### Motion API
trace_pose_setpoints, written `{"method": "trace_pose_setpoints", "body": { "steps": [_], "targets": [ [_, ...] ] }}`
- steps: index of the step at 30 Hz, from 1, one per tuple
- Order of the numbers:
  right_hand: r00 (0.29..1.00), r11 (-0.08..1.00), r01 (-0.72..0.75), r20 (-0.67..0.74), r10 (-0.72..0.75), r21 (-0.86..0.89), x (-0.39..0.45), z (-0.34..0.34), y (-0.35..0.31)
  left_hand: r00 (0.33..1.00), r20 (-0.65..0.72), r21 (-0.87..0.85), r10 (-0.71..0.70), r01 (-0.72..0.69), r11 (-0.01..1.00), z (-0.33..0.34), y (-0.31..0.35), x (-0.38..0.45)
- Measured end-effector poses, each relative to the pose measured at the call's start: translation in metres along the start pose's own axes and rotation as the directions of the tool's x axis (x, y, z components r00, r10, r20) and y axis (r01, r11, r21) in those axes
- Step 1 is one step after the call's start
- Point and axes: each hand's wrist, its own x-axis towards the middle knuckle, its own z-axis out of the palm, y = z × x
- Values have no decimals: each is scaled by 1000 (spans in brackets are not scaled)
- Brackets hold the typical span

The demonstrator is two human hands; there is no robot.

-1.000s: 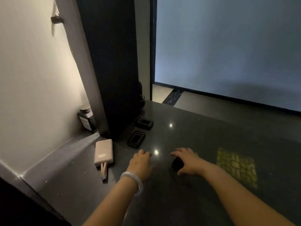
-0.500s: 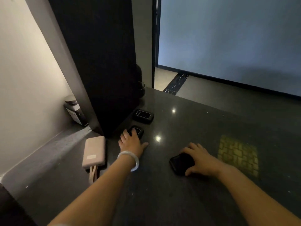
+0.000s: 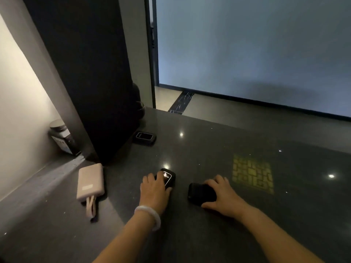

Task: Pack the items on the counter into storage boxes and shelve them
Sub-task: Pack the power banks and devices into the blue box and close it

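On the dark stone counter (image 3: 190, 234) my left hand (image 3: 154, 188), with a white bangle on the wrist, grips a small black power bank with a lit screen (image 3: 168, 178). To its right, my right hand (image 3: 225, 196) holds a second black power bank (image 3: 200, 192) flat on the counter. A third black power bank (image 3: 144, 138) lies farther back beside the black pillar. A pink power bank with a looped cable (image 3: 91, 182) lies left of my left hand.
A tall black pillar (image 3: 85, 82) stands at the back left. A dark jar with a label (image 3: 60, 137) sits behind it against the white wall. A yellow patterned light patch (image 3: 252, 174) lies on the counter to the right. The counter's far edge drops to a floor.
My left hand took the black power bank from beside the pillar and pulled it back toward me. My right hand stays on its power bank.
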Motion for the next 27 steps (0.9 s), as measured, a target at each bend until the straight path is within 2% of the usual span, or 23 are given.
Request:
{"method": "trace_pose_setpoints", "body": {
  "steps": [6,9,15,21,27],
  "targets": [
    [961,957,-259,-61,269,134,-86,-19,14,984,5,-272,176,-168,947,14,55,-50],
    [895,901,-388,-154,418,194,-136,-28,26,958,15,-351,286,-263,899,20,86,-72],
    [741,822,-495,-357,569,281,-240,-50,42,874,32,-439,485,-424,792,27,157,-123],
    [601,796,-541,-538,591,270,-360,-74,57,743,75,-477,665,-559,678,33,243,-197],
    [389,687,-644,-631,672,335,-511,-93,74,565,68,-575,822,-651,495,47,341,-307]
  ]
}}
